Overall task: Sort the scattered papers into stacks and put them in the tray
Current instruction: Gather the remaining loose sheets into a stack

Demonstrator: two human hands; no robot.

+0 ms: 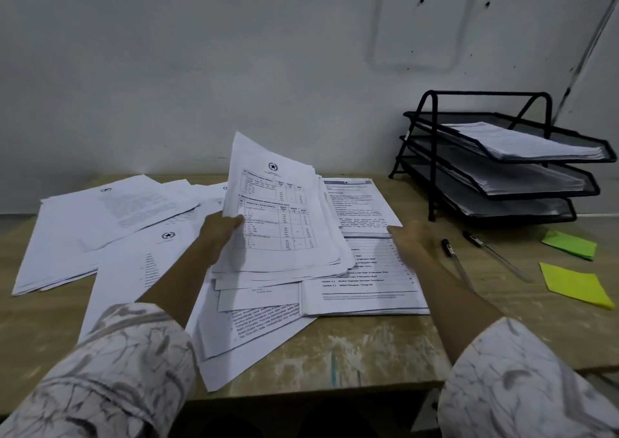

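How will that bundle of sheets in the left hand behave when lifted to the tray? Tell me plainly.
The bundle of sheets will probably flop: the left hand pinches it at one edge, and its lower edges already fan out unevenly. Loose sheets may slip free, since no clip or staple shows. It looks light enough for one grip, though the right hand underneath would likely steady it.

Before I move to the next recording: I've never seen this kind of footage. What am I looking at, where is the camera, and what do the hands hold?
One picture, from a camera worn on a person's head, looking down at their own hands; no machine. The left hand grips a tilted bundle of printed sheets, lifted at its far end. The right hand rests on a flat stack; whether it grips is unclear. More loose papers cover the wooden table. At right stand a black three-tier tray already holding paper, two pens and sticky notes.
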